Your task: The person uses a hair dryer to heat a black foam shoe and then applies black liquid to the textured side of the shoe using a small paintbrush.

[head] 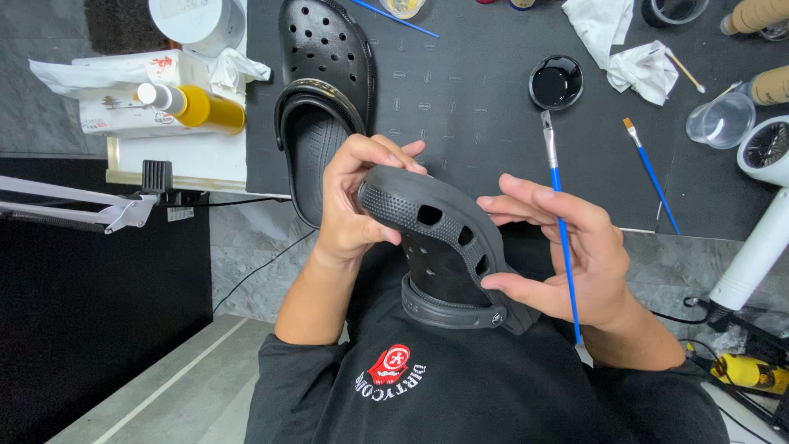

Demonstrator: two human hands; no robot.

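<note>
I hold a black perforated clog [436,247] over my lap, tilted on its side with the sole edge up. My left hand [355,205] grips its toe end, fingers curled over the textured rim. My right hand [575,259] supports the heel side near the strap. A thin blue-handled flat brush [561,222] is pinched between that hand's fingers, bristles pointing away from me. The matching black clog [325,78] lies upright on the dark mat [460,107], just beyond my left hand.
A round dish of black paint [556,82] sits on the mat, with a second blue brush [651,173], crumpled tissues [633,62] and a clear cup [722,122] to its right. A white hair dryer [760,214] lies at right. A yellow bottle [197,107] rests on boxes at left.
</note>
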